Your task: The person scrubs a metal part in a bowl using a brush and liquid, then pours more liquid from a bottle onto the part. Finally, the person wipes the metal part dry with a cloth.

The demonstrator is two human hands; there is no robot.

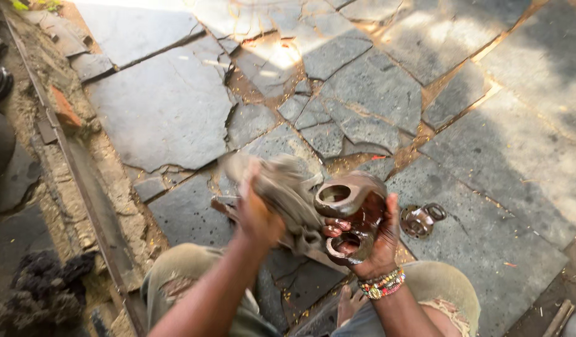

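Observation:
My right hand [372, 240] grips a rusty brown metal part [350, 198] with round openings, held above my knees. A beaded bracelet [381, 284] circles that wrist. My left hand [257, 212] clutches a dirty grey rag [285, 187] and presses it against the left side of the metal part. The rag is blurred from motion.
A smaller round metal piece [420, 218] lies on the cracked stone paving [169, 112] just right of my right hand. A rusty metal rail [91, 200] runs along the left edge beside dirt. A dark clump [44, 287] sits at the lower left.

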